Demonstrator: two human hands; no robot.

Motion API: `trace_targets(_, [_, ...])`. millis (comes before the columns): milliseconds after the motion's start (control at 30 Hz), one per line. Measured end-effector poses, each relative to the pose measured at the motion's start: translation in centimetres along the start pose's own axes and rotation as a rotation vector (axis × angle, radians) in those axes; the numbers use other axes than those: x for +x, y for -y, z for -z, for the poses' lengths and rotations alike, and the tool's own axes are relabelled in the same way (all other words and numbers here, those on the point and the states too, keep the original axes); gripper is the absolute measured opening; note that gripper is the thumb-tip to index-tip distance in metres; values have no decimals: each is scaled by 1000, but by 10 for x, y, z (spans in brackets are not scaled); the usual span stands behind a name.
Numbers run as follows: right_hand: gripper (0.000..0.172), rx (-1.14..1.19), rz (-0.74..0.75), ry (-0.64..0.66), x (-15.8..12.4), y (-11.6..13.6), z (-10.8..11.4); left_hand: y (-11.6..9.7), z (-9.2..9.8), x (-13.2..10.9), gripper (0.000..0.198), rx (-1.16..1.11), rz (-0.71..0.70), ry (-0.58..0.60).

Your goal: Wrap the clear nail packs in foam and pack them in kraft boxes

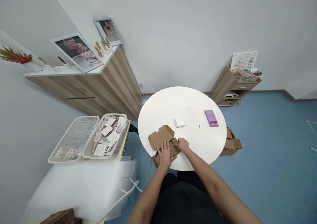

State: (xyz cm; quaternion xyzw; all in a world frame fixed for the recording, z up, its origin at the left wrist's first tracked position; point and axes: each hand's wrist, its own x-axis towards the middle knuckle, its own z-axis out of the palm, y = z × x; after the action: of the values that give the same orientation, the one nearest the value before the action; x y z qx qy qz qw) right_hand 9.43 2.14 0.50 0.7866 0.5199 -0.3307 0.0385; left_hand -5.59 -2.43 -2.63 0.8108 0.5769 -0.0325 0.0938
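Observation:
A flat brown cardboard mailer box (160,137) lies partly unfolded at the near edge of the round white table (190,102), its lid flap open toward the far side. My left hand (164,154) presses on the folded cardboard with its fingers spread. My right hand (182,144) grips an inner flap of the same box from the right. A small white packet (180,122) lies just beyond the box, and a pixelated pink-purple box (211,118) sits further right on the table.
Left of the table, a white perforated tray (106,135) holds cards and packets beside a second, open lid (74,139). Folded cardboard (231,144) stands on the blue floor to the right. A wooden cabinet (109,85) runs along the left wall.

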Motion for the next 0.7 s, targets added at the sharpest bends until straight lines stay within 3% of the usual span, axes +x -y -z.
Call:
trace_targets(200, [35,24,-38,43,15,6,10,0,-7,1,99,31,-17,-58])
trace_targets(467, [37,64,-95,66,30,7,23,10,-2,14,102,26,-107,-56])
trace_targets(700, [33,35,-92,52,34,1,21,15,-6,19,100,19,-190,-80])
